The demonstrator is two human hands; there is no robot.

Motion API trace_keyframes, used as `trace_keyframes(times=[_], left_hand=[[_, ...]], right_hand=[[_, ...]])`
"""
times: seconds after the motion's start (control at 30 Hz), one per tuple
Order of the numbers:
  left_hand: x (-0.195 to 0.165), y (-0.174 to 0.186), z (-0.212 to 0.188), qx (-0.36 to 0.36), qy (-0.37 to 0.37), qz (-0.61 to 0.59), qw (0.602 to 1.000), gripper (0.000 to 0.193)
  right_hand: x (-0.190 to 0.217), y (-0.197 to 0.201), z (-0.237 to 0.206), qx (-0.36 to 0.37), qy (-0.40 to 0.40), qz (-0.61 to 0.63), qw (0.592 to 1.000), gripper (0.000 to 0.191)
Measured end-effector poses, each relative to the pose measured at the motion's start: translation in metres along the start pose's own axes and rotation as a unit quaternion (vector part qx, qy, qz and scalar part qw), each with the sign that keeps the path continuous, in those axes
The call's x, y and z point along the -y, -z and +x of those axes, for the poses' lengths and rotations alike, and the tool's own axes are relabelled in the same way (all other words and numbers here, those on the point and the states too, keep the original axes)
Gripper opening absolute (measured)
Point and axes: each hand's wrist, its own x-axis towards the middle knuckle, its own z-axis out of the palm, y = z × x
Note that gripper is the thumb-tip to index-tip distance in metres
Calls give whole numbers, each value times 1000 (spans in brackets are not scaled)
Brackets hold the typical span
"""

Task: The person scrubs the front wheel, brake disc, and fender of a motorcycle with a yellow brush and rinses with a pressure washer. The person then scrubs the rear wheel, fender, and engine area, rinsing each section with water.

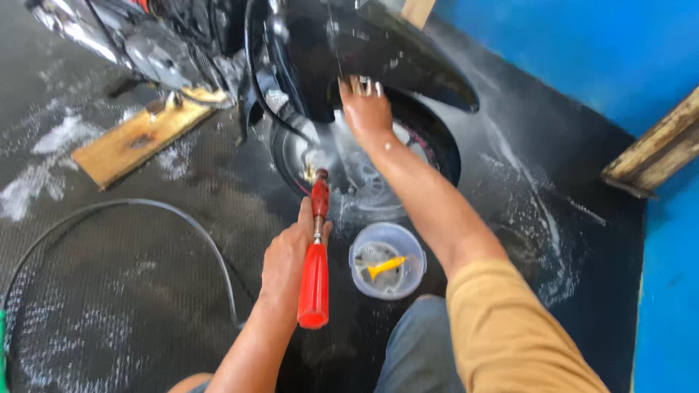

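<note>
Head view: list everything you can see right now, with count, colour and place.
Motorcycle: one, dark, top, front wheel under a black fender.
Spray gun: one, red, centre, nozzle aimed at the wheel.
Tub: one, clear plastic, on the floor below the wheel, a yellow item inside.
Hose: one, black, curving across the wet floor at left.
Wooden board: one, tan, under the bike at left.
Wall: blue, right.
Left hand: grips the spray gun.
Right hand: on the wheel under the fender.
</note>
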Motion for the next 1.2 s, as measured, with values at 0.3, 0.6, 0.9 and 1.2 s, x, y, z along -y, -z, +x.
trace_keyframes(times=[0.3, 0.6, 0.9, 1.2], left_hand=[[-7, -5, -3, -70, -98, -39, 992, 62], [-27, -29, 45, -184, -150, -80, 968, 63], [-31, -39, 56, -162, -117, -63, 978, 66], [-16, -32, 35, -16, -34, -18, 999, 65]], right_hand=[[3, 86, -50, 60, -108, 114, 986, 44], [25, 145, -214, -77, -375, 277, 881, 39], [25, 116, -339, 125, -564, 363, 731, 21], [23, 33, -385, 385, -544, 155, 729, 32]])
